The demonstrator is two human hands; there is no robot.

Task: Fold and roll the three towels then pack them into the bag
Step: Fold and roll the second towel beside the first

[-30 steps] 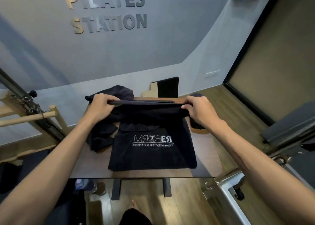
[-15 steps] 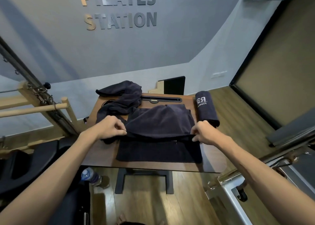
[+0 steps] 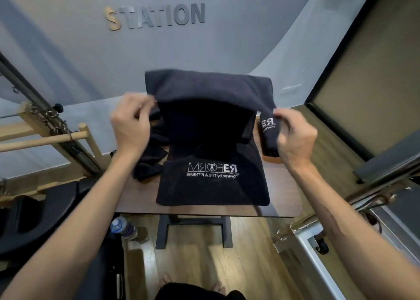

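Note:
A dark towel [image 3: 211, 181] with a white logo lies on the brown table [image 3: 284, 197], its far part lifted in the air. My left hand [image 3: 130, 122] pinches the raised fold at its left corner and my right hand [image 3: 293, 133] pinches the right corner. A rolled dark towel [image 3: 268, 133] lies at the table's right, partly behind my right hand. A crumpled dark towel [image 3: 150, 161] lies at the left, behind my left wrist. No bag is in sight.
A wooden bar frame [image 3: 45, 138] stands at the left. A water bottle [image 3: 122, 227] sits on the wood floor below the table. Metal equipment with a wheel [image 3: 320, 247] is at the lower right. A grey wall rises behind the table.
Half a second ago the towel's far half lay folded toward me with my hands at the table. Now both hands have lifted that fold up into the air, uncovering the logo.

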